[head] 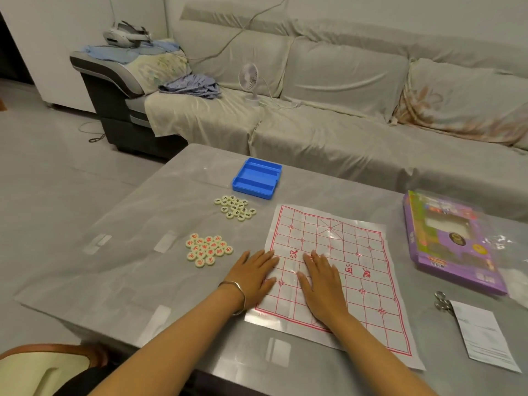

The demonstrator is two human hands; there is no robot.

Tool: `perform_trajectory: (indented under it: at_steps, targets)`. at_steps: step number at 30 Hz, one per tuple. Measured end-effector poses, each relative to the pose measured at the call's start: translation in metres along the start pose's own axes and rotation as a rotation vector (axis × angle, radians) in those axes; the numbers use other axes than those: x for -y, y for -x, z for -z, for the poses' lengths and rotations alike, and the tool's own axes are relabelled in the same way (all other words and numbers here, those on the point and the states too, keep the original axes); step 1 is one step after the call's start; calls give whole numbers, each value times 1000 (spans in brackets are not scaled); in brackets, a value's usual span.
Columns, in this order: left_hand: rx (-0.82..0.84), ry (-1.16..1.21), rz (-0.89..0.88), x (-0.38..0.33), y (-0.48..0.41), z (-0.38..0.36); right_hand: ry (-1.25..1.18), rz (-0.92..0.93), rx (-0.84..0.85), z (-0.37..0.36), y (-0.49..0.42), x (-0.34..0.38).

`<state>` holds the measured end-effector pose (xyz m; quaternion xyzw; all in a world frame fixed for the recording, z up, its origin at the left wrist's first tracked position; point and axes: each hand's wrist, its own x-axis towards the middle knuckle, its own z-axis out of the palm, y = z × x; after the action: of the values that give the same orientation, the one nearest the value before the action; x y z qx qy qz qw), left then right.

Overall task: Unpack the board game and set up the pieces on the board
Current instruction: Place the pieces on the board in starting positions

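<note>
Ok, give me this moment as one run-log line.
step: pressing board flat | left hand: flat on board's left edge | right hand: flat on board | red pile, black pile: left of board | placed: none

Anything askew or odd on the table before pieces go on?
The paper board lies skewed on the table and looks wrinkled along its far edge. The left hand and right hand rest flat on it. The red pieces and black pieces sit in tidy clusters, none spilled.
</note>
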<state>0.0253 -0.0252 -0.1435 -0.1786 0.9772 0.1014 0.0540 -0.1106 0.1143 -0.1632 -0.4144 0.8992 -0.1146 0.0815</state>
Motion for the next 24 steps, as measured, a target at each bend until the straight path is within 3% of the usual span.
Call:
perform_trajectory:
  at_steps: [4, 7, 11, 17, 24]
  targets:
    - [-7, 14, 2, 6, 8, 3, 3, 0, -2, -3, 2, 10]
    - [-93, 154, 68, 24, 18, 16, -173, 31, -45, 4, 0, 29]
    - [-257, 260, 243, 81, 36, 39, -382, 240, 57, 17, -19, 82]
    - [-159, 265, 352, 130, 43, 37, -324, 273, 180, 6, -59, 133]
    - [-149, 274, 313, 129, 14, 30, -360, 237, 132, -11, -71, 145]
